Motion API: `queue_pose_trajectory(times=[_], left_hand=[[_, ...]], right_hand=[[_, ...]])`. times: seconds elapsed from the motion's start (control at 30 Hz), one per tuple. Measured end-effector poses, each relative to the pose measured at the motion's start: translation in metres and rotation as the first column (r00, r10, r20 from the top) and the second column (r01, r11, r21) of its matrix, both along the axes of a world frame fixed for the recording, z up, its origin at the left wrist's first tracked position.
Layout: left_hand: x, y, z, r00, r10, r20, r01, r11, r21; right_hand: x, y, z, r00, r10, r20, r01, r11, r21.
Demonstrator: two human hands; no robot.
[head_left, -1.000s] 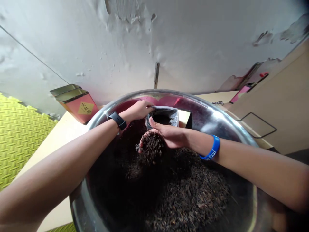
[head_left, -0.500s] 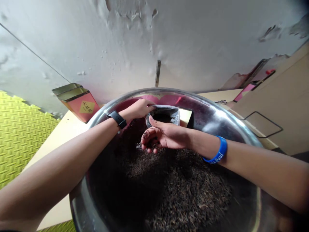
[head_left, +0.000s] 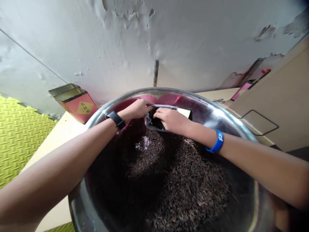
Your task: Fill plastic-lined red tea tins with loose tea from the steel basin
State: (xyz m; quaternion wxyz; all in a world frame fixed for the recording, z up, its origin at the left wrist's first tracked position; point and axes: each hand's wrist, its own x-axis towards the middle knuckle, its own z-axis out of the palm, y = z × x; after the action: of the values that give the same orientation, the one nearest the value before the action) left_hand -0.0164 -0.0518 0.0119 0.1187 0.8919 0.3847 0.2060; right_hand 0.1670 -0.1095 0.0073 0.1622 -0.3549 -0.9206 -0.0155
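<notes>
Grip state on left hand (head_left: 137,109)?

Narrow. Thumb and fingers are pinching the far edge of a clear plastic bag (head_left: 151,122), and the black watch (head_left: 116,120) is sitting on that wrist.

Right hand (head_left: 172,120)?

Fingers (head_left: 160,113) are curling down at the bag mouth, blue wristband (head_left: 218,140) on the wrist. Cannot tell if they're holding anything; the hand is blocking the view inside.

Bag location?

Sitting at the far side of a big steel basin (head_left: 212,111), just beyond the heap. Dark contents are showing through the opening.

Basin contents?

Dark loose tea leaves (head_left: 178,180) are filling the near and middle part, heaped highest around the centre, right below both hands.

Surroundings?

Basin is standing on a pale table (head_left: 55,145). Red tea tin (head_left: 77,108) with yellow diamond label and olive top is standing at far left, just beside the basin rim and near the peeling white wall (head_left: 120,42). Yellow-green foam mat (head_left: 19,141) is lying on the floor at left. Tan cardboard panel (head_left: 272,103) is leaning at right.
</notes>
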Motion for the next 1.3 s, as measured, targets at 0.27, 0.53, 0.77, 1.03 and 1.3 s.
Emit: queue_pose_trajectory(times=[0.27,0.53,0.77,1.03,1.3], left_hand=[[0.000,0.001,0.000,0.999,0.042,-0.011,-0.042,0.999,0.003],[0.002,-0.003,0.002,0.996,0.088,-0.020,-0.089,0.996,-0.025],[0.002,0.000,0.000,0.997,0.072,-0.024,-0.073,0.997,-0.021],[-0.001,0.001,-0.002,1.000,0.017,-0.016,-0.016,1.000,0.019],[0.001,-0.002,0.001,1.000,-0.016,-0.015,0.016,1.000,0.017]], right_hand=[[-0.034,-0.052,-0.013,0.963,0.230,-0.140,-0.259,0.934,-0.247],[-0.034,-0.059,-0.060,0.882,0.261,0.393,-0.008,0.841,-0.541],[-0.054,-0.096,-0.047,0.758,0.546,0.358,-0.170,0.695,-0.699],[-0.037,-0.050,0.006,0.977,0.142,0.158,-0.120,0.983,-0.138],[-0.017,-0.032,0.015,0.999,-0.036,0.017,0.036,0.999,0.017]])
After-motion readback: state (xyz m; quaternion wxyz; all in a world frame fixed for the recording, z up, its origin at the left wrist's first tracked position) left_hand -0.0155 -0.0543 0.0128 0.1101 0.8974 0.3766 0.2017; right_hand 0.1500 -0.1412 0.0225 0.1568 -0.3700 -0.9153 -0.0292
